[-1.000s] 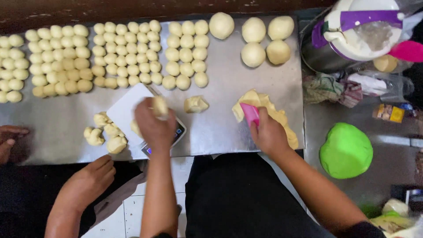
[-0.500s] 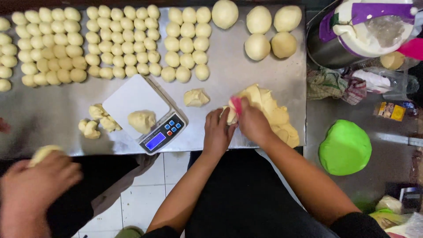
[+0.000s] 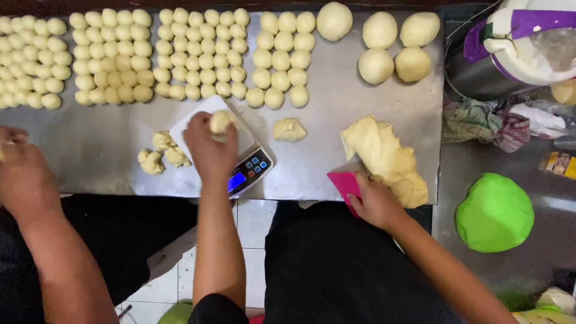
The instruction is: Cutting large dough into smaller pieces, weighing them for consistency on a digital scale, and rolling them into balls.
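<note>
Co-worker's hand (image 3: 24, 174): far left edge, on the steel bench (image 3: 108, 150).
Left hand (image 3: 210, 147): centre-left, fingers closed round a dough piece (image 3: 221, 121) over the white scale (image 3: 249, 162).
Right hand (image 3: 375, 204): centre-right, fingers gripping a pink scraper (image 3: 345, 183) against the dough mass (image 3: 384, 159).

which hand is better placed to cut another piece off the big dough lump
Probably the right hand: it holds the pink scraper against the big dough lump. The left hand is at the scale.

dough balls (image 3: 180, 54) crowd far edge (near side bare)
</note>
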